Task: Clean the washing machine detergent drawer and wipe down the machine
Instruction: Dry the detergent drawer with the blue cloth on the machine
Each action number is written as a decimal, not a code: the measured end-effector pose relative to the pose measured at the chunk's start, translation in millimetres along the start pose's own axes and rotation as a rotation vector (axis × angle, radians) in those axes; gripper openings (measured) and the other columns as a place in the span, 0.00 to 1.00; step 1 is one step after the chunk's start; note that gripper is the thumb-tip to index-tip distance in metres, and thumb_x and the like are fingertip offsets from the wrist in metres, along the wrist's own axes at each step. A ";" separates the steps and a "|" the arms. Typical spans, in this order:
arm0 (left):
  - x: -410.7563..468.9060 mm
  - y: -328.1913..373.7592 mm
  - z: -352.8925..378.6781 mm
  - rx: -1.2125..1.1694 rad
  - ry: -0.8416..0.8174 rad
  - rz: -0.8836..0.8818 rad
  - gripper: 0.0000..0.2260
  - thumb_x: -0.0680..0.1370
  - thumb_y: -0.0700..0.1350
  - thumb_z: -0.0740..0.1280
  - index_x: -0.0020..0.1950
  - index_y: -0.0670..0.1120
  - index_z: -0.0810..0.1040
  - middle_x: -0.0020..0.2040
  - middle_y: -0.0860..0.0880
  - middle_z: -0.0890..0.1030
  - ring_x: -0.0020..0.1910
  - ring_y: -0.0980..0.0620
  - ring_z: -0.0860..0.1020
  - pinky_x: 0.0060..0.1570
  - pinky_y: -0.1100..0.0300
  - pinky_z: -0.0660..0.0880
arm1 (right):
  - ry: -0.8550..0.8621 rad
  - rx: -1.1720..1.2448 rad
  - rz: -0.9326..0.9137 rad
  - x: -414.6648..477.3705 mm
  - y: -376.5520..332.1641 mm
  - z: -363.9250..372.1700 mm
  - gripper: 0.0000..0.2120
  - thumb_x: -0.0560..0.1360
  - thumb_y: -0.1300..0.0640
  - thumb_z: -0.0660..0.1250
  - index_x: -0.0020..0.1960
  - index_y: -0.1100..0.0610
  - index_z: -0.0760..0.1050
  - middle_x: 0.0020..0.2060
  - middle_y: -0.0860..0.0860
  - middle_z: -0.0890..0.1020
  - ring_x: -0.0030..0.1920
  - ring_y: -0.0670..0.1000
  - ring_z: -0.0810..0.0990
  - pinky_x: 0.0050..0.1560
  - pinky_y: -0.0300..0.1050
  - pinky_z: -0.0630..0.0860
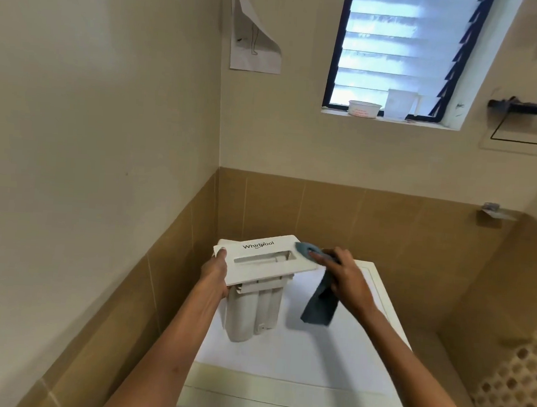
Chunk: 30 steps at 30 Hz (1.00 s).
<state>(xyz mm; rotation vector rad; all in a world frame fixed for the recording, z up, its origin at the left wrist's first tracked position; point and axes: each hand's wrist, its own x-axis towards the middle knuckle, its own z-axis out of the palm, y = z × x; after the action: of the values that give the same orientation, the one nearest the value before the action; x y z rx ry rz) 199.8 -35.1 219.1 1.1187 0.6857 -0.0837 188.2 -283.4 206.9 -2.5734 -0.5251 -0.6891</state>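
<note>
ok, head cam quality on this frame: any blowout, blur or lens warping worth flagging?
Head view: window blown out to pale blue-white, detail beyond lost; its frame and the wall corner lean from wide-angle distortion; cloth and right hand slightly motion-smeared; drawer logo reads sharp; faint soft shadow beside it on the machine top.

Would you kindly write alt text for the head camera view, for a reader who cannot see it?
A person's left hand grips a white Whirlpool detergent drawer by its front panel while the right hand presses a blue-grey cloth to the panel's right end. They work above a white washing machine in a tiled corner under a louvred window.
</note>
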 end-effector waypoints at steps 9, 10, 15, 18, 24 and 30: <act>-13.9 -12.1 -10.2 0.128 -0.215 0.378 0.10 0.80 0.51 0.59 0.55 0.49 0.77 0.54 0.44 0.81 0.50 0.44 0.79 0.52 0.49 0.77 | -0.105 0.845 1.040 5.8 17.2 -2.8 0.13 0.76 0.61 0.58 0.52 0.63 0.79 0.42 0.56 0.82 0.43 0.55 0.77 0.43 0.44 0.73; -17.7 -12.4 -11.2 0.171 -0.249 0.458 0.09 0.80 0.51 0.59 0.51 0.51 0.78 0.53 0.45 0.81 0.50 0.47 0.80 0.56 0.48 0.76 | -0.138 0.941 1.158 8.9 13.4 -4.0 0.15 0.76 0.55 0.58 0.50 0.63 0.79 0.40 0.56 0.81 0.42 0.56 0.77 0.44 0.46 0.72; -34.5 -5.4 -9.8 0.340 -0.443 0.706 0.08 0.79 0.48 0.60 0.54 0.52 0.78 0.49 0.49 0.83 0.49 0.51 0.82 0.48 0.57 0.80 | -0.481 0.997 1.280 17.4 -3.8 14.3 0.27 0.69 0.35 0.59 0.37 0.59 0.78 0.34 0.57 0.82 0.38 0.57 0.78 0.46 0.48 0.71; -43.8 2.9 -8.0 0.450 -0.507 0.853 0.09 0.79 0.43 0.61 0.56 0.47 0.77 0.46 0.52 0.83 0.43 0.59 0.83 0.38 0.67 0.78 | -0.583 1.117 1.246 12.3 -20.1 19.7 0.27 0.70 0.36 0.62 0.27 0.59 0.73 0.26 0.58 0.78 0.30 0.57 0.76 0.40 0.47 0.73; -44.7 28.1 -15.9 0.716 -0.570 0.926 0.07 0.79 0.48 0.63 0.56 0.55 0.74 0.48 0.55 0.79 0.42 0.71 0.79 0.37 0.74 0.75 | -0.436 1.258 1.032 11.8 -24.3 27.4 0.17 0.55 0.53 0.76 0.33 0.60 0.70 0.30 0.57 0.76 0.23 0.52 0.75 0.30 0.42 0.73; -12.0 35.8 -46.4 0.769 -0.712 0.649 0.33 0.54 0.76 0.67 0.51 0.57 0.78 0.54 0.55 0.78 0.53 0.56 0.77 0.52 0.58 0.77 | -0.547 1.131 0.821 18.1 -29.3 30.1 0.13 0.77 0.49 0.62 0.44 0.57 0.78 0.36 0.54 0.84 0.36 0.52 0.81 0.42 0.45 0.77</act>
<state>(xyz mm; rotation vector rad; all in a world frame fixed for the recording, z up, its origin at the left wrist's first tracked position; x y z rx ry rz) 182.8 17.3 242.3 1.8579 -0.4128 -0.1860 200.9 -239.8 201.7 -1.5760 0.0615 0.5052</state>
